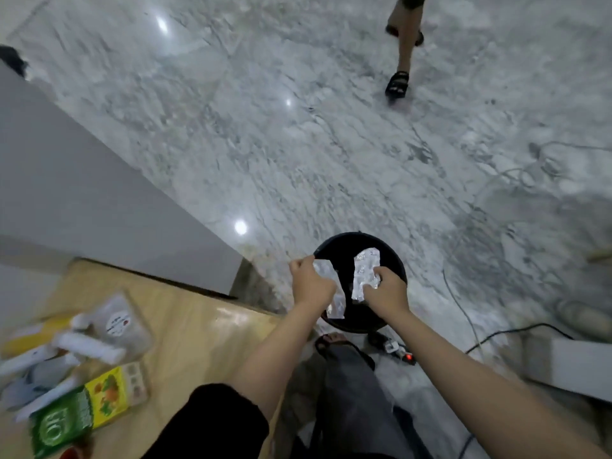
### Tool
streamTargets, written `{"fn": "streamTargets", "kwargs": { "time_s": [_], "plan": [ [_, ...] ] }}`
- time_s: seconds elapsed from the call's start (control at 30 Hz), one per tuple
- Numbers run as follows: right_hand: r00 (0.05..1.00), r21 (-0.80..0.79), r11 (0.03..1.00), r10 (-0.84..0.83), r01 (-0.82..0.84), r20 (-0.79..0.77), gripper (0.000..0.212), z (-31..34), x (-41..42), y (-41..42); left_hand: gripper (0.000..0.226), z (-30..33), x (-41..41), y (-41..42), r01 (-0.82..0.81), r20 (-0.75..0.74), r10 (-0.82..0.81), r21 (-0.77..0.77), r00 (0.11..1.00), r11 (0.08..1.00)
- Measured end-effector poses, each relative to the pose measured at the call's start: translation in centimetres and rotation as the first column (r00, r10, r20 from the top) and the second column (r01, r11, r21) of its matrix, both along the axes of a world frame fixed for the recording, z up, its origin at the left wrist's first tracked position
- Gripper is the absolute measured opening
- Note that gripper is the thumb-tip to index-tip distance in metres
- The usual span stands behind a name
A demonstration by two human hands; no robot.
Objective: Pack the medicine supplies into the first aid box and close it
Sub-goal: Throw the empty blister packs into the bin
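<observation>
Both my hands are held out over a black round bin [395, 260] on the floor. My left hand [309, 281] grips a silver foil blister strip [332, 294] that hangs down from it. My right hand [387, 291] grips a second silver blister strip [364, 268] over the bin's opening. On the wooden table [198, 329] at the lower left lie blurred medicine supplies: white tubes [89, 346], a clear bag with a round label [121, 323], and a green and yellow box [79, 407]. No first aid box can be made out.
A grey wall or cabinet [82, 193] stands left of the marble floor. Another person's legs in black sandals [397, 82] walk at the top right. Cables [463, 309], a power strip [397, 351] and a white box [573, 366] lie at the right.
</observation>
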State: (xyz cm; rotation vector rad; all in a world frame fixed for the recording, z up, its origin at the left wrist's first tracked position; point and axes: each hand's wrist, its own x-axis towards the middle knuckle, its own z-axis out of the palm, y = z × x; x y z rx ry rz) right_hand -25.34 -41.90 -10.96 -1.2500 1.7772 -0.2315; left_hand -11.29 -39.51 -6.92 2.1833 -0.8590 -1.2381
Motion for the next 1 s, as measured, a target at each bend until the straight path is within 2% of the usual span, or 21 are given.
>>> {"fn": "streamTargets", "kwargs": {
  "time_s": [0.07,0.2,0.33,0.43,0.57,0.67,0.8,0.93,1.0],
  "plan": [
    [1.0,0.052,0.999,0.01,-0.01,-0.001,0.042,-2.2,-0.8,-1.2,0.064,-2.2,-0.9,-2.2,0.026,-0.001,-0.026,0.098,1.0,0.995],
    [1.0,0.127,0.992,0.005,-0.007,0.021,0.05,-6.0,-1.9,-3.3,0.069,-7.3,-1.9,-5.3,0.151,-0.074,-0.141,0.166,0.987,0.975],
    [1.0,0.153,0.988,-0.012,0.015,-0.018,0.038,-8.2,-3.2,-4.1,0.085,-11.2,-2.5,-6.6,0.31,-0.178,-0.263,0.337,0.948,0.889],
    [1.0,0.169,0.986,0.0,0.002,-0.008,0.048,-9.1,-4.0,-3.8,0.093,-12.4,-2.5,-6.5,0.312,-0.176,-0.26,0.421,0.949,0.852],
    [1.0,0.141,0.99,0.001,-0.005,0.031,0.052,-8.4,-3.9,-3.2,0.091,-12.3,-2.2,-5.5,0.299,-0.138,-0.265,0.421,0.954,0.857],
    [0.997,0.052,0.999,0.013,-0.017,0.077,0.044,-6.6,-2.6,-2.8,0.081,-9.6,-1.9,-4.6,0.255,-0.092,-0.238,0.348,0.967,0.902],
    [0.987,-0.115,0.991,0.079,-0.063,0.139,0.048,-2.8,0.0,-1.9,0.063,-4.0,-0.9,-2.5,0.17,0.024,-0.175,0.152,0.984,0.974],
    [0.964,-0.281,0.954,0.17,-0.109,0.204,0.047,2.3,3.6,0.3,0.066,2.2,1.4,2.0,0.055,0.109,-0.046,-0.081,0.993,0.995],
    [0.939,-0.357,0.923,0.24,-0.142,0.246,0.046,5.0,5.9,2.3,0.065,4.9,3.1,5.4,-0.027,0.102,0.048,-0.199,0.994,0.98]
  ]
}}
